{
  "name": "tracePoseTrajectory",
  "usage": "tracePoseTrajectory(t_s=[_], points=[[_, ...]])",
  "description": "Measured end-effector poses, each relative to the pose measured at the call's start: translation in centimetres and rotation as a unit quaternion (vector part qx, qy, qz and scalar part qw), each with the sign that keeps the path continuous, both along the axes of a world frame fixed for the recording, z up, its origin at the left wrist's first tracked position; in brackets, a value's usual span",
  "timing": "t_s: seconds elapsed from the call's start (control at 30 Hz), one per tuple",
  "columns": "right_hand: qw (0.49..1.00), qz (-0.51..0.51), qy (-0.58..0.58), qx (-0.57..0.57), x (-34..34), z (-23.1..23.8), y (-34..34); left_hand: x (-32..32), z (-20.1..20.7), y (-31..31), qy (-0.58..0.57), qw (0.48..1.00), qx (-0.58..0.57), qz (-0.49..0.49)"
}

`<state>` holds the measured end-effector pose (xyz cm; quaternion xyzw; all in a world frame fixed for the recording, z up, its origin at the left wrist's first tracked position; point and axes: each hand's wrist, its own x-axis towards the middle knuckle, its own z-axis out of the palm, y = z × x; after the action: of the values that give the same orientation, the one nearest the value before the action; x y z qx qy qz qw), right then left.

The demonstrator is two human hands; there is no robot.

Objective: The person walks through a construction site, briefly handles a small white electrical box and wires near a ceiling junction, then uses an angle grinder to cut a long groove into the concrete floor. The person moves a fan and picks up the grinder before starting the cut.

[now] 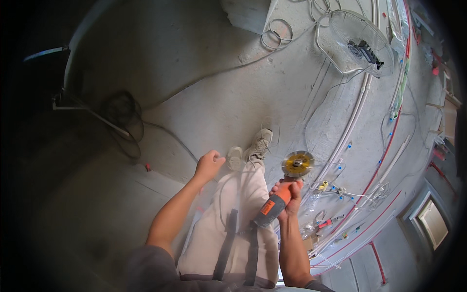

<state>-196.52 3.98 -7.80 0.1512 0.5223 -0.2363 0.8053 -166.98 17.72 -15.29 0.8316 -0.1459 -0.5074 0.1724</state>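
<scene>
My right hand (292, 198) is wrapped round an angle grinder (275, 206) with an orange and dark grey body. Its round cutting disc (298, 164), yellowish with a paler rim, points away from me and touches nothing that I can see. Out to the left, my left hand (210, 164) hangs above the floor with its fingers curled in. Whatever those fingers hold, if anything, is hidden. A dark cable (179, 141) runs along the floor up to near this hand. Between my arms, a thin cord (221, 199) lies over my light trousers.
Ahead on the right lies a wire-caged fan (359, 44) on the concrete floor (233, 97). White pipes (351, 119) and a red pipe (384, 170) run along the right side. A tangled coil of cable (121, 114) sits in shadow at left. My shoes (261, 142) stand ahead.
</scene>
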Motion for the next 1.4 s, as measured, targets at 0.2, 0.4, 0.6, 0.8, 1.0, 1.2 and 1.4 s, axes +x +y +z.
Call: tracePoseTrajectory(t_s=[0.2, 0.4, 0.6, 0.8, 1.0, 1.2, 1.4], points=[[0.994, -0.072, 0.018, 0.081, 3.4, -5.9, 3.2, 4.9, -5.5, -3.3, -0.033, 0.999, -0.006, -0.043], [0.982, -0.119, 0.022, 0.145, 5.9, -7.7, 4.0, 10.7, -15.6, -12.0, -0.073, 0.986, -0.007, -0.147], [0.976, -0.092, 0.048, 0.189, 8.1, -8.2, 1.6, 15.6, -26.1, -22.0, -0.189, 0.927, 0.085, -0.313], [0.961, -0.156, 0.024, 0.228, 8.3, -6.5, -0.4, 15.3, -35.8, -29.1, -0.302, 0.861, 0.033, -0.408], [0.965, -0.193, 0.016, 0.179, 6.8, -6.6, -2.0, 13.7, -39.8, -29.3, -0.276, 0.871, 0.008, -0.407], [0.975, -0.161, 0.058, 0.141, 6.1, -7.3, -1.2, 7.1, -28.5, -21.9, -0.089, 0.96, -0.049, -0.262], [0.996, 0.024, 0.069, 0.048, 5.3, -4.9, -4.0, 2.8, -12.7, -11.5, 0.09, 0.977, -0.084, -0.176]])
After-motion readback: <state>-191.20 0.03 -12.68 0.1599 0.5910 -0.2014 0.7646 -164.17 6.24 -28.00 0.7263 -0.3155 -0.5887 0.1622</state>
